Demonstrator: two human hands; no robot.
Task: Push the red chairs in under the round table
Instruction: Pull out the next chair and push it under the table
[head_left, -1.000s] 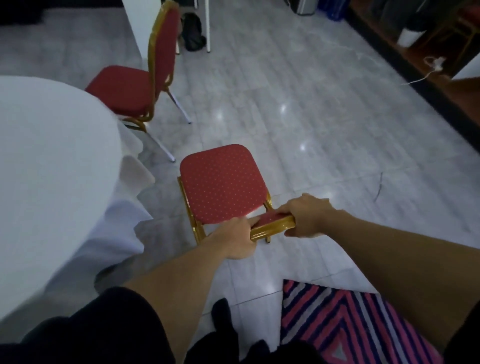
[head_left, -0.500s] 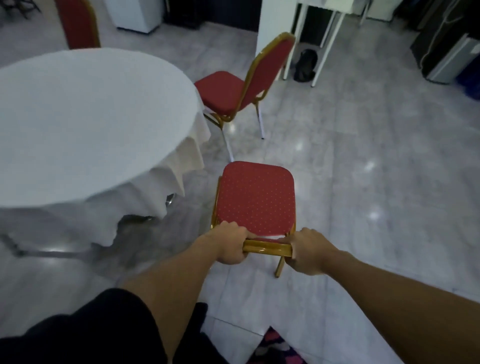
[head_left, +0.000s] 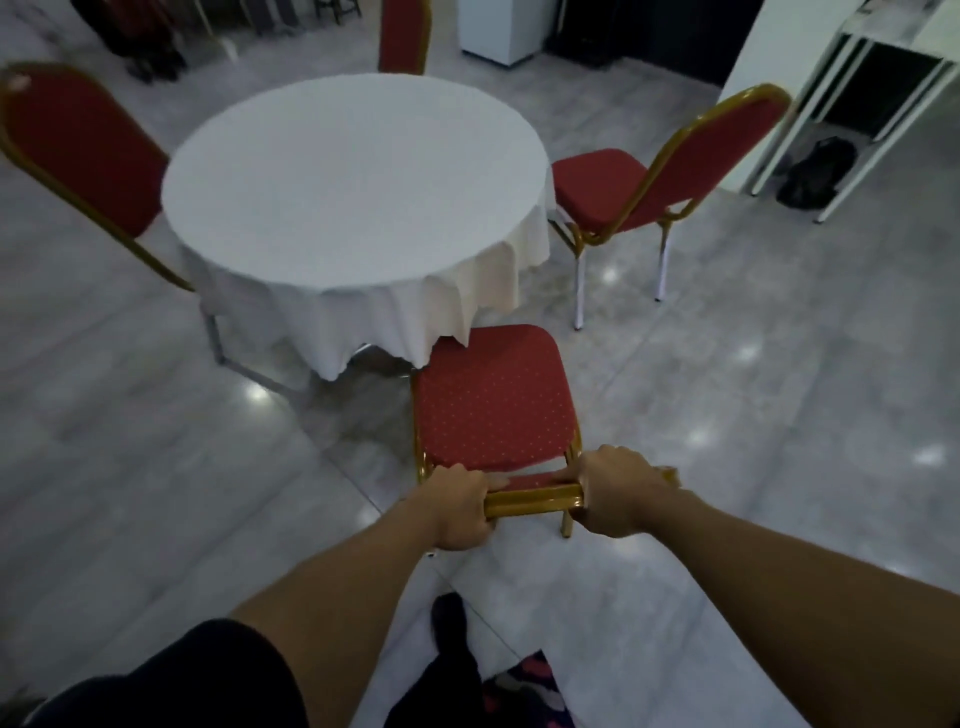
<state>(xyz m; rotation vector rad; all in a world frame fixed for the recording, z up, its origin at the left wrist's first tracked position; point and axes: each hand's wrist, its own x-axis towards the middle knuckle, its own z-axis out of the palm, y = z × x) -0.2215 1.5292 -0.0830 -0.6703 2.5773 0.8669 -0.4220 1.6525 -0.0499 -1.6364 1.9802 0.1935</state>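
A red chair (head_left: 493, 410) with a gold frame stands just in front of me, its seat's far edge touching the hanging white cloth of the round table (head_left: 353, 182). My left hand (head_left: 460, 506) and my right hand (head_left: 618, 491) both grip the gold top rail of its backrest. Another red chair (head_left: 644, 182) stands to the right of the table, pulled out and angled away. A third red chair (head_left: 72, 145) is at the table's left, and a fourth red chair (head_left: 404, 36) shows behind the table.
Glossy grey tile floor surrounds the table. A white-legged desk (head_left: 852, 104) with a dark bag (head_left: 815, 171) beneath it stands at the right rear. A white cabinet (head_left: 501, 26) is at the back. A striped rug (head_left: 524, 691) lies by my foot.
The chair I hold has swung round from facing the open floor and slid up to the table, its seat now reaching the tablecloth. Both hands keep their grip on the backrest rail.
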